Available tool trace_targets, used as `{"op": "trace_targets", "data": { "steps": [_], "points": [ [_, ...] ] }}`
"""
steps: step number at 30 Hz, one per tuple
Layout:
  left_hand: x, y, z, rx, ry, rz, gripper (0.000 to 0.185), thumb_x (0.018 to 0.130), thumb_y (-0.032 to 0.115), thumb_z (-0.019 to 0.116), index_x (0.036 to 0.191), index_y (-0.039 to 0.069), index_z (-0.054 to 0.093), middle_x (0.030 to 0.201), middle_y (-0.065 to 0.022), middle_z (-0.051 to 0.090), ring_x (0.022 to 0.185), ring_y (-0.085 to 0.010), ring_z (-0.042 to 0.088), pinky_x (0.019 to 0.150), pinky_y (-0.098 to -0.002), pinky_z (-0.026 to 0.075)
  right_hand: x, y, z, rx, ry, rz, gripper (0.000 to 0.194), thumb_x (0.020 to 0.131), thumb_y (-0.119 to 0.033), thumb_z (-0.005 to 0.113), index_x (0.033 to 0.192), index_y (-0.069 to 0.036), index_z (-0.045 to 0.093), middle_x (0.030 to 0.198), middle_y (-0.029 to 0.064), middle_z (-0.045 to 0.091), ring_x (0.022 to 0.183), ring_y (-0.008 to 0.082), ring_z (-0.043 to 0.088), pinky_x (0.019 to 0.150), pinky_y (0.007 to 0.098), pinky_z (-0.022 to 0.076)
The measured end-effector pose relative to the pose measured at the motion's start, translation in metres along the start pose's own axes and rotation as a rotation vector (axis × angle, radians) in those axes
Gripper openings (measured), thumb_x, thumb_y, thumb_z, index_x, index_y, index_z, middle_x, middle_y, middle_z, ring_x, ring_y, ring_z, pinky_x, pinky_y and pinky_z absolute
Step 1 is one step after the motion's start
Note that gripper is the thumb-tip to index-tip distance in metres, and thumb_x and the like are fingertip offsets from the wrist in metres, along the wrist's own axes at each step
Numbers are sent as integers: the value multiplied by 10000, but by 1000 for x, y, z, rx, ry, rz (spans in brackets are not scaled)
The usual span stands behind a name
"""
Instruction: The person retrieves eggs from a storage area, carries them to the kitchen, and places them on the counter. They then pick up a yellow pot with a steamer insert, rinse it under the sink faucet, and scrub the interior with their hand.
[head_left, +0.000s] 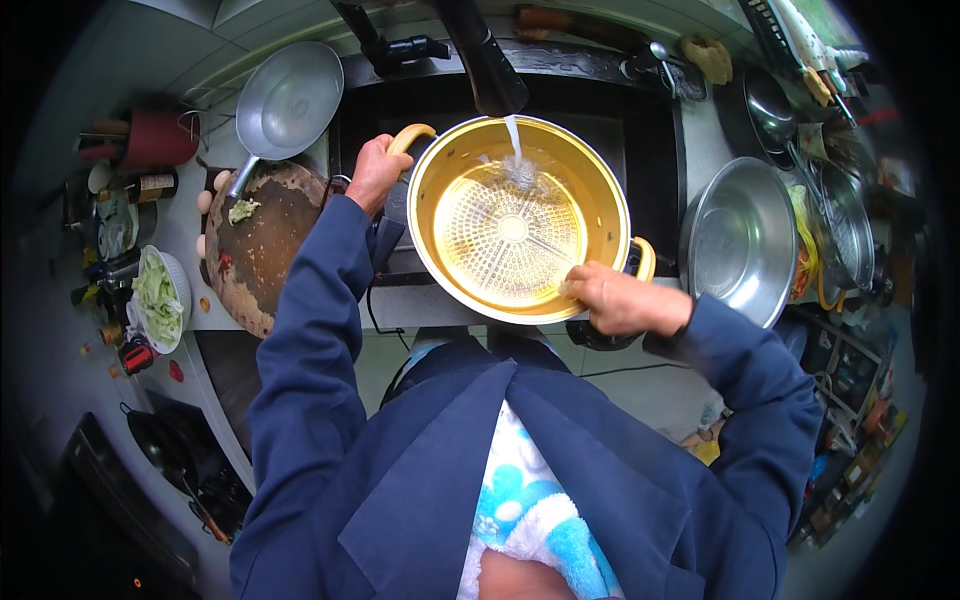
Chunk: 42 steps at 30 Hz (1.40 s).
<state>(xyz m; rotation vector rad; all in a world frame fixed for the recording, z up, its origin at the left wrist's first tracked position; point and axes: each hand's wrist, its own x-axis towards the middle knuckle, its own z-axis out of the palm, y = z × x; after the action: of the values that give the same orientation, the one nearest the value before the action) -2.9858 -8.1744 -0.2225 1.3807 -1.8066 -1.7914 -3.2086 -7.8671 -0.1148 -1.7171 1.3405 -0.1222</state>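
A gold-coloured metal pot (512, 225) with two pale yellow handles sits over the near side of a dark sink (651, 165). Water (514, 139) runs from a black faucet (491, 71) into it, and a ring pattern of small dimples shows on its bottom. My left hand (377, 171) grips the pot's left handle (411, 139). Over the near right rim, my right hand (619, 298) reaches in with bent fingers at the inner wall, close to the right handle (643, 259). Whether its fingers hold anything is hidden.
Left of the sink, a grey frying pan (290, 101) rests partly over a round wooden chopping board (259, 277). Beyond lie eggs (204, 202) and a white colander of leafy greens (160, 300). A steel basin (742, 240) stands at the right, near a black wok (757, 112).
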Motion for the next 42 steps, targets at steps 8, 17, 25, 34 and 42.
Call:
{"op": "trace_targets", "data": {
  "steps": [8, 17, 25, 34, 42],
  "points": [
    [0, 5, -2, 45, 11, 52, 112, 735, -12, 595, 832, 24, 553, 743, 10, 479, 662, -88, 455, 592, -254, 371, 77, 41, -62, -657, -69, -175, 471, 889, -57, 496, 1345, 58, 510, 1415, 194, 469, 1359, 285, 410, 1163, 407, 284],
    [-7, 8, -2, 93, 25, 167, 131, 728, 13, 642, 807, -3, 539, 683, -35, 484, 631, -114, 461, 566, -311, 399, 148, 115, -60, -988, 205, -379, 408, 833, -166, 574, 1223, -70, 651, 1368, 57, 517, 1344, 206, 415, 1147, 348, 294],
    [-6, 9, 0, 120, 33, 124, 153, 727, 30, 660, 837, -9, 561, 709, -56, 521, 666, -129, 497, 609, -317, 432, 36, 70, -41, -956, -389, 90, 252, 786, -173, 599, 922, -18, 742, 1161, 111, 656, 1207, 268, 531, 1048, 377, 410],
    [-6, 2, -4, 134, -38, 166, 112, 726, -9, 598, 816, 20, 539, 733, 13, 475, 676, -91, 456, 602, -268, 399, 42, 67, -16, -217, -510, 132, 333, 873, -61, 530, 1187, -54, 639, 1156, 184, 665, 1105, 315, 632, 929, 403, 515],
    [-9, 12, -5, 82, -95, 135, 150, 732, 14, 639, 864, -4, 569, 728, -37, 519, 686, -113, 502, 625, -300, 447, 113, 102, -60, -1107, 172, -337, 246, 833, -187, 582, 943, -59, 760, 1198, 83, 559, 1174, 231, 484, 965, 330, 411]
  ]
}}
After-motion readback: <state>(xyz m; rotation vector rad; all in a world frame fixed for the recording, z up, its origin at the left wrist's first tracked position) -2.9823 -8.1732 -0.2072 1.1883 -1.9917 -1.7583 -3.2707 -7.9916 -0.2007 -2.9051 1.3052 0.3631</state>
